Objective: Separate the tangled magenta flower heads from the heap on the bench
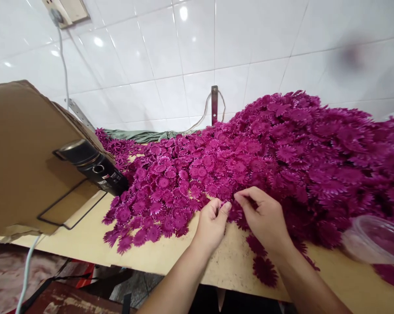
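My left hand [211,223] is closed in a pinch over the bare strip of board, with a bit of purple artificial flower [222,203] showing between thumb and forefinger. Just to its right, my right hand [265,216] pinches with thumb and forefinger close to the left fingertips. Whatever sits in that right pinch is too small to make out. Around both hands spreads a large heap of magenta-purple artificial flowers [239,165] with jagged petals, piled highest at the right. A few loose flowers [265,271] lie under my right wrist near the front edge.
On the left stands a cardboard box [29,157] with a black wire stand [69,207]. A black bottle [94,168] leans beside it. At right, a clear plastic tub [376,240] rests among flowers. The tan board [170,253] ends near my forearms; a tiled wall [144,52] rises behind.
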`<state>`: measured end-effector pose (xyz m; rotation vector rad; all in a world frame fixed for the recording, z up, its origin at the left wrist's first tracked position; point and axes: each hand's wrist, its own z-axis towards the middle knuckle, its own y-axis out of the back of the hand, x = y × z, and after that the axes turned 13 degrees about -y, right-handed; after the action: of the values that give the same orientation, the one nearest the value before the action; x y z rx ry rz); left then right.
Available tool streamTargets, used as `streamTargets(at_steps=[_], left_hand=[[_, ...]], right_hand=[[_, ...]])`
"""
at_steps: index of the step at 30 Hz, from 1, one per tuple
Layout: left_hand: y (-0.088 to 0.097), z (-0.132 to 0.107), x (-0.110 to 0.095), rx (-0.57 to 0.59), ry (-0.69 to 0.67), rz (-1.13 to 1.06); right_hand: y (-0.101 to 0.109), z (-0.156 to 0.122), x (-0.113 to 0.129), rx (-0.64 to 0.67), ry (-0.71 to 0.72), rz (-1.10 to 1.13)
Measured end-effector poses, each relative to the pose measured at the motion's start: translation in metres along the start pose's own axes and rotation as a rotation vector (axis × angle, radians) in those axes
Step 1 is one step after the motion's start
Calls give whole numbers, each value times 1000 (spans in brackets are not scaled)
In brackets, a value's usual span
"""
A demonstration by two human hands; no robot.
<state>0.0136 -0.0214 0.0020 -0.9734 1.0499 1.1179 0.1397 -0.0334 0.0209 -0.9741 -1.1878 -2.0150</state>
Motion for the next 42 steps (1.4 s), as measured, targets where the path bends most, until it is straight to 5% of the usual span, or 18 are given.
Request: streamTargets(at_steps=[5,11,13,18,22,30,36,39,42], left_hand=[[6,-3,-3,-19,36,-103],[12,-3,-8,-1,41,-167],[13,-1,-7,-72,15,-181],[13,1,4,-73,89,-272],[13,-2,7,-70,99,-284],[9,-7,0,99,80,-99],[17,-14,-7,49,-45,51],[23,-9,-6,-69,-13,-8],[24,0,-5,-161,6,-119]], right_hand=[[19,34,-7,-293,-196,-14],[15,55,-4,-305,39,-251],[9,42,4,-240,134,-268],[-10,-2,17,236,117,-103],[-16,-8,12,324,53,-52],[-14,2,8,96,71,-180],[5,55,-3,-313,-37,-306],[12,64,1,-262,86,-298],[5,44,15,-106,196,-270]])
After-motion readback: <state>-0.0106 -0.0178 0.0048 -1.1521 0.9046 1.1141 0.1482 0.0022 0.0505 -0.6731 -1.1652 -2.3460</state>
